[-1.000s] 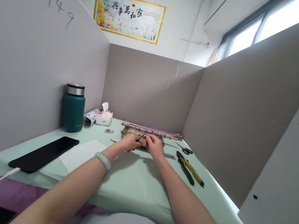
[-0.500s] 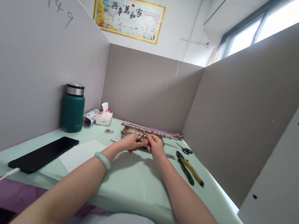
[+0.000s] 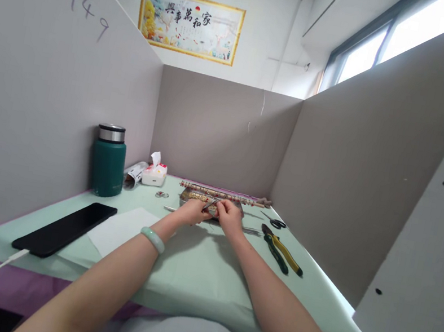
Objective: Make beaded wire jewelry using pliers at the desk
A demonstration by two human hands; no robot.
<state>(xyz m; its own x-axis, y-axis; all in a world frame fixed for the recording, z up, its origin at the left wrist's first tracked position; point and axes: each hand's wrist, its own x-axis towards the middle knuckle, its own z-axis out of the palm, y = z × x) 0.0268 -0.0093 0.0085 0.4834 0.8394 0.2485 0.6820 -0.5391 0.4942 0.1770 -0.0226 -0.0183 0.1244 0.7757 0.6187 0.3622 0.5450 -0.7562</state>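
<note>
My left hand (image 3: 193, 212) is closed around a slim dark metal piece (image 3: 210, 204) that sticks up past the thumb; its exact kind is too small to tell. Close beside it, my right hand (image 3: 229, 216) has its fingers pinched together, and whatever lies between them is hidden. Both hands hover just in front of a shallow box (image 3: 184, 198) holding small gold-coloured pieces. Behind the box lies a long rod (image 3: 225, 195) strung with small reddish pieces. Thin metal rods (image 3: 252, 231) rest on the table under and beside my hands.
On the right lie pliers (image 3: 276, 249) with green and yellow handles and black scissors (image 3: 276, 222). Small rings (image 3: 162, 194), white paper (image 3: 124, 232), a black phone (image 3: 64, 230) on a cable, a green bottle (image 3: 108, 166) and a tissue pack (image 3: 154, 175) occupy the left. Partitions (image 3: 223, 132) surround the table.
The metal piece in my left hand has tilted lower and shows less. My left hand has turned slightly, and the right hand has shifted a little with its pinch kept.
</note>
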